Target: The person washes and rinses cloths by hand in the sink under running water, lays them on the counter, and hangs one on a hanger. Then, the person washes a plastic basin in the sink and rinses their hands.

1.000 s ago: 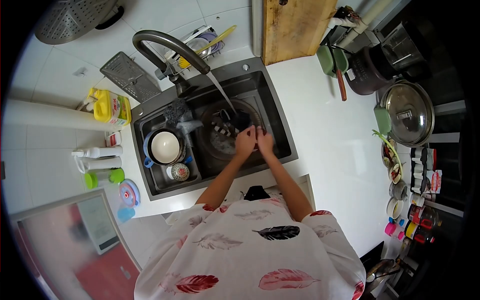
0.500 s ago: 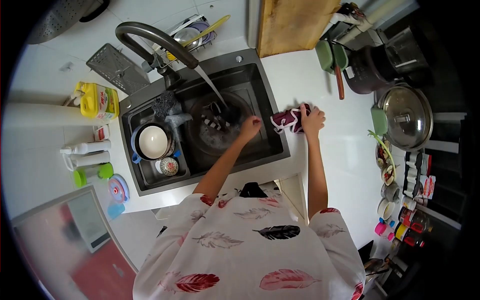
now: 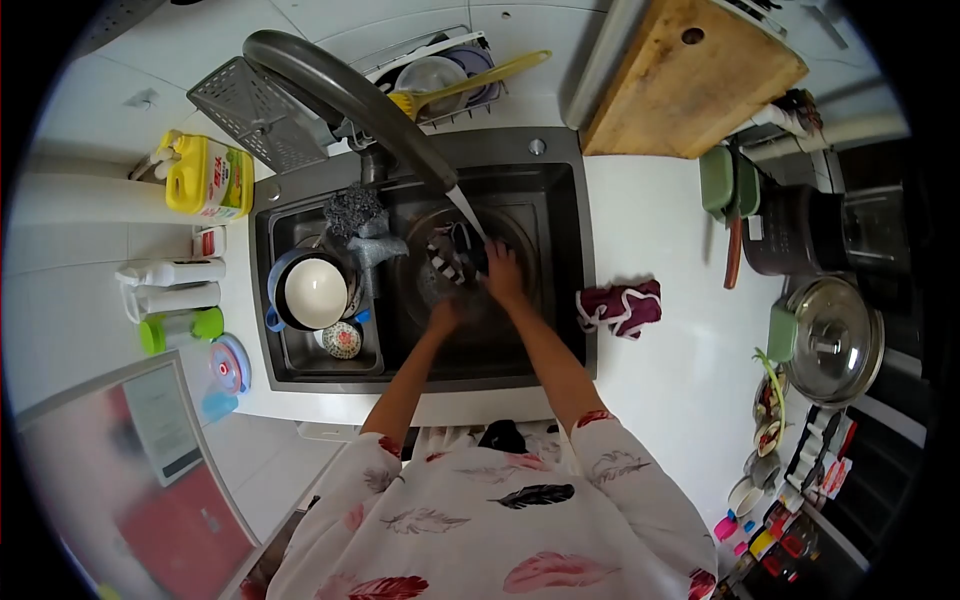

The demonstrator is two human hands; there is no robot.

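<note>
In the large sink bowl [image 3: 550,215] stands a round basin of water, with a wet black-and-white striped cloth [image 3: 440,264] in it. Water runs down into it from the grey faucet [image 3: 405,130]. My right hand [image 3: 502,272] is at the stream, just right of the cloth, its fingers apart and no item visible in them. Blurred by motion, my left hand [image 3: 447,318] is low over the near side of the basin; its fingers do not show clearly. A folded maroon cloth with white trim [image 3: 625,308] lies on the counter right of the sink.
The smaller left bowl holds a white-lined pot [image 3: 316,293], a flowered cup [image 3: 341,340] and a dark mesh scrubber [image 3: 354,211]. A yellow detergent jug [image 3: 212,178] stands left. Behind are a dish rack [image 3: 430,75] and a wooden cutting board [image 3: 690,80]. A lidded pan [image 3: 835,340] sits right.
My right hand has let go of the maroon cloth and moved left into the sink. My left hand has drawn back left and lower over the basin. The view has shifted.
</note>
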